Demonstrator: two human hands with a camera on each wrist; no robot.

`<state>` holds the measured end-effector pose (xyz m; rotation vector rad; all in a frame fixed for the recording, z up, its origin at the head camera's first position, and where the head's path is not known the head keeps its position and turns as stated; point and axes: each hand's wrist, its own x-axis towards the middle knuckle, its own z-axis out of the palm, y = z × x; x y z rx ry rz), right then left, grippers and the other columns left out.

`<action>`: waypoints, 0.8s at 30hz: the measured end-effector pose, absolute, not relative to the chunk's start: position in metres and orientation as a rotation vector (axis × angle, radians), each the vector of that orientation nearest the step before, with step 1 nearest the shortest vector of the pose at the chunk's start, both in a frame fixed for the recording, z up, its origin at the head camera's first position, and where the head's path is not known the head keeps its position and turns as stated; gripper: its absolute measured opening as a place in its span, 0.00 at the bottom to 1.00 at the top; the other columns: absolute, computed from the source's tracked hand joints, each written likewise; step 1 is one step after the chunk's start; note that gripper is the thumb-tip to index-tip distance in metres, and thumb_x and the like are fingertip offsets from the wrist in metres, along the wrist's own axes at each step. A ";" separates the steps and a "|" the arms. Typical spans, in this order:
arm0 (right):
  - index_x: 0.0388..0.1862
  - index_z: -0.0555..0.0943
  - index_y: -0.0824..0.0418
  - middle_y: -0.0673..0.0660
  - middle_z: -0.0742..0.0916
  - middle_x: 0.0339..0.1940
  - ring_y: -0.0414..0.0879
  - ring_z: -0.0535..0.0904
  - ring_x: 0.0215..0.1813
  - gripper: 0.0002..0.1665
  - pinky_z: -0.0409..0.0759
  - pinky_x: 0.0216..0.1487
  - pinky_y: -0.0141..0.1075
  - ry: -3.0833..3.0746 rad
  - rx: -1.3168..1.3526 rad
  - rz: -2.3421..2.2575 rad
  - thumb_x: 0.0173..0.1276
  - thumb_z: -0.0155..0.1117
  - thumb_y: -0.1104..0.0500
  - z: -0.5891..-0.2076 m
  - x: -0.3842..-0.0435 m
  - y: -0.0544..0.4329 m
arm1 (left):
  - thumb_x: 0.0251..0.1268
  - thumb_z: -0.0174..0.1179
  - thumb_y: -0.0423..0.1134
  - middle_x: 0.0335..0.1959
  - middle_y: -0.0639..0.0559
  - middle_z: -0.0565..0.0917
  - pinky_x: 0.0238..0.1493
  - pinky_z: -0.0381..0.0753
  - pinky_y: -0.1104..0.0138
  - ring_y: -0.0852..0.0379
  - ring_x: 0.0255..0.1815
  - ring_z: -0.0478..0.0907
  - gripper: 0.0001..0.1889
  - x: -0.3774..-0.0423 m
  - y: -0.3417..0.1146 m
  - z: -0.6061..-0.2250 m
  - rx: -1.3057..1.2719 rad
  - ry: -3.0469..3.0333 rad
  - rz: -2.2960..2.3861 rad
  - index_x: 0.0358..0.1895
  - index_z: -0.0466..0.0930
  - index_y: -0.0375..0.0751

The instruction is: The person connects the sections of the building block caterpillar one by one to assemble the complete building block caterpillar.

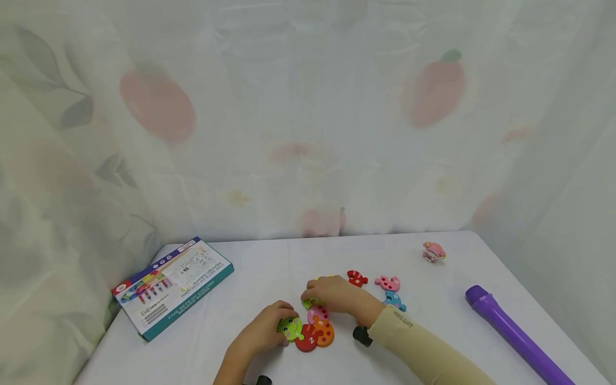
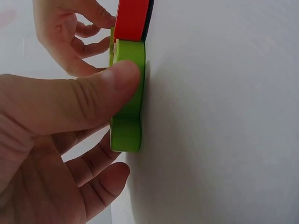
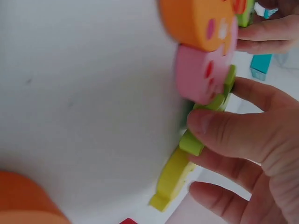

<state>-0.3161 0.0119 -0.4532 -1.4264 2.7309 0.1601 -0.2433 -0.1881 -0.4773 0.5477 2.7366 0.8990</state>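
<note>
My left hand (image 1: 262,329) pinches a green smiling caterpillar-head puzzle piece (image 1: 290,328) at its edge, thumb on the near side. Joined to that head in a curve are a red piece (image 1: 306,340) marked 2, an orange piece (image 1: 325,332) marked 3 and a pink piece (image 1: 316,313) with red dots. At the pink one's end my right hand (image 1: 334,294) pinches a light green piece (image 3: 190,142) between thumb and fingers. A yellow piece (image 3: 170,175) lies against that green one, mostly hidden by the hand in the head view.
Loose red (image 1: 357,278), pink (image 1: 387,283) and blue pieces (image 1: 394,301) lie right of the hands. An orange piece (image 3: 25,200) shows in the right wrist view. A box (image 1: 178,289) lies left; a purple stick (image 1: 517,331) and small pink toy (image 1: 434,252) are right.
</note>
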 end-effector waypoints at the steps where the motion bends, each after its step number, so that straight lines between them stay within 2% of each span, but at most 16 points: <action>1: 0.51 0.79 0.39 0.42 0.80 0.41 0.37 0.75 0.40 0.21 0.79 0.39 0.29 2.733 -1.428 0.169 0.59 0.67 0.56 -0.453 -0.316 0.012 | 0.42 0.72 0.33 0.49 0.49 0.76 0.57 0.71 0.51 0.46 0.52 0.71 0.24 -0.243 -0.188 -0.477 0.549 2.737 0.899 0.48 0.81 0.43; 8: 0.55 0.77 0.38 0.43 0.80 0.48 0.40 0.76 0.46 0.25 0.80 0.40 0.32 2.734 -1.395 0.122 0.58 0.67 0.55 -0.456 -0.319 0.018 | 0.42 0.72 0.32 0.49 0.50 0.76 0.57 0.71 0.51 0.47 0.52 0.71 0.23 -0.243 -0.187 -0.477 0.554 2.739 0.894 0.48 0.81 0.43; 14: 0.59 0.75 0.44 0.48 0.78 0.54 0.44 0.75 0.55 0.28 0.78 0.51 0.38 2.841 -1.191 -0.186 0.60 0.66 0.60 -0.456 -0.328 0.036 | 0.42 0.72 0.32 0.49 0.50 0.76 0.56 0.72 0.52 0.47 0.51 0.72 0.23 -0.244 -0.185 -0.477 0.528 2.718 0.890 0.48 0.81 0.43; 19: 0.58 0.76 0.52 0.52 0.79 0.52 0.47 0.76 0.54 0.24 0.76 0.54 0.43 2.943 -0.971 -0.371 0.61 0.65 0.57 -0.455 -0.337 0.048 | 0.42 0.72 0.32 0.48 0.52 0.76 0.56 0.72 0.52 0.49 0.51 0.72 0.24 -0.244 -0.184 -0.477 0.494 2.735 0.860 0.49 0.81 0.44; 24: 0.53 0.78 0.55 0.53 0.81 0.43 0.47 0.78 0.44 0.21 0.80 0.46 0.42 3.015 -0.714 -0.453 0.60 0.66 0.56 -0.458 -0.342 0.053 | 0.42 0.72 0.32 0.49 0.52 0.75 0.56 0.72 0.52 0.49 0.52 0.71 0.25 -0.243 -0.184 -0.476 0.478 2.738 0.865 0.50 0.81 0.44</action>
